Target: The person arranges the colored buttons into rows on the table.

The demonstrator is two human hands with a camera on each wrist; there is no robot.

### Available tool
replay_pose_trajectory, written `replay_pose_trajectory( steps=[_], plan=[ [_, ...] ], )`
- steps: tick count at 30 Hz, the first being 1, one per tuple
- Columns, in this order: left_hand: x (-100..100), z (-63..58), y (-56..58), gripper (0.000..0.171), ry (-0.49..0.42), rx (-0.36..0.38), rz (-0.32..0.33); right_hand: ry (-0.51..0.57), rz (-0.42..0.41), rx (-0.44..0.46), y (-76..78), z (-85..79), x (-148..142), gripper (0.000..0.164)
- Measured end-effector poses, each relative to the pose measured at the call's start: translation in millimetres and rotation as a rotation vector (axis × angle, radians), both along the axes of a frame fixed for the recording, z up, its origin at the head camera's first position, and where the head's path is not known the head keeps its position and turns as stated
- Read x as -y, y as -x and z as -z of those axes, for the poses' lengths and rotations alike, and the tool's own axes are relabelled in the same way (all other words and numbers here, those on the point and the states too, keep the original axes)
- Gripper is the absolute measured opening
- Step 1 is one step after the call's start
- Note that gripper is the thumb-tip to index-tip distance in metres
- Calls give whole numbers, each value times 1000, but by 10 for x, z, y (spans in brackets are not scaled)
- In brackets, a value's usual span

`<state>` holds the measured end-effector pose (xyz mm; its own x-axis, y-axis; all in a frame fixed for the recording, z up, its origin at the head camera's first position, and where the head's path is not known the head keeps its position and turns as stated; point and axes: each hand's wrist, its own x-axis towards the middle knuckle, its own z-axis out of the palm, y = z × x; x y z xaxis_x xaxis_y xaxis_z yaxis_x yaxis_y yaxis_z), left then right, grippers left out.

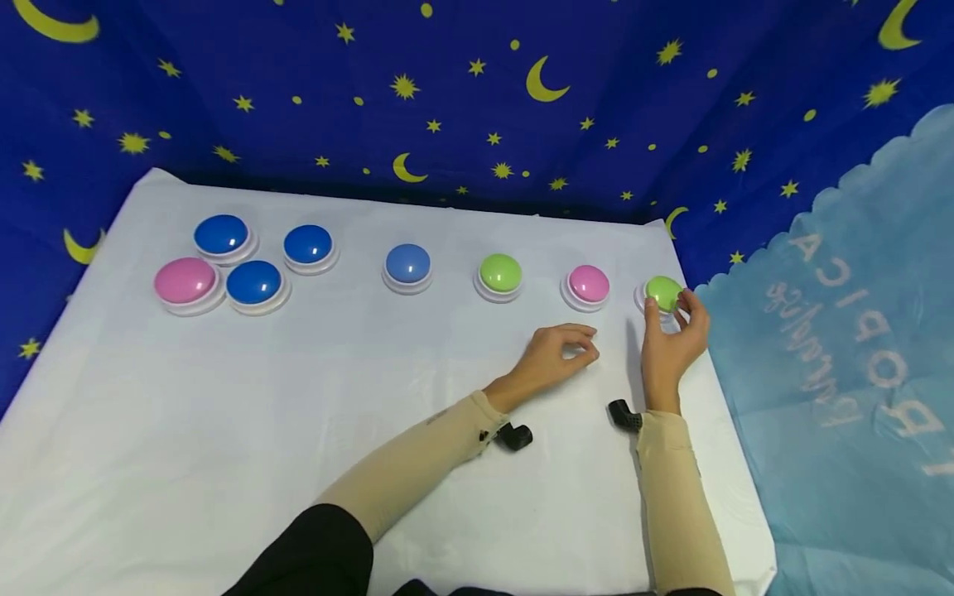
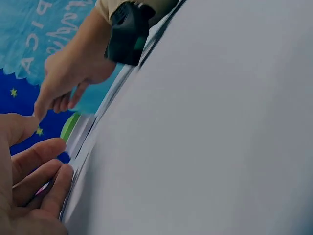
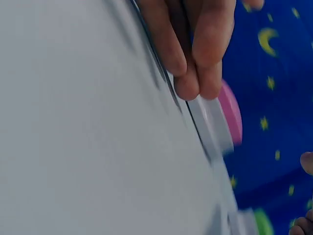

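My right hand is at the lime-green domed push button at the far right of the row, thumb and fingers spread at either side of its dome. In the right wrist view a gap shows between the fingertips and the green dome; whether any finger touches it I cannot tell. My left hand hovers over the table just in front of the pink push button, fingers loosely bent and holding nothing. In the left wrist view its thumb and index finger are apart.
More domed buttons on white bases line the white table: a green one, a light blue one, and at the left several blue ones beside a pink one. A starry blue cloth hangs behind.
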<state>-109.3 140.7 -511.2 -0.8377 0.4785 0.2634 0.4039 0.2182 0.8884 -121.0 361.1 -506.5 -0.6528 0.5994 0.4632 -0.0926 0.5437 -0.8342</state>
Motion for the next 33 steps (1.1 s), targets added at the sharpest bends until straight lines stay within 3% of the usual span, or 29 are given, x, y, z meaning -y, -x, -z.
replay_pose_trajectory(
  steps=[3, 8, 19, 26, 33],
  plan=[
    [209, 1, 26, 11, -4, -11, -41, -14, -78, -34, 16, -53, 217, 52],
    [479, -17, 26, 9, -52, -68, -89, -97, -187, -24, -91, -126, 506, 48],
    [1335, -43, -65, 6, -158, -218, -210, -218, -483, -44, -220, -129, 1357, 43],
    [1789, -70, -135, 4, -138, -223, -271, -232, -672, -12, -299, -100, 1915, 40],
    [2198, -84, -265, 5, -108, -220, -325, -218, -802, 22, -395, -44, 2405, 37]
  ],
)
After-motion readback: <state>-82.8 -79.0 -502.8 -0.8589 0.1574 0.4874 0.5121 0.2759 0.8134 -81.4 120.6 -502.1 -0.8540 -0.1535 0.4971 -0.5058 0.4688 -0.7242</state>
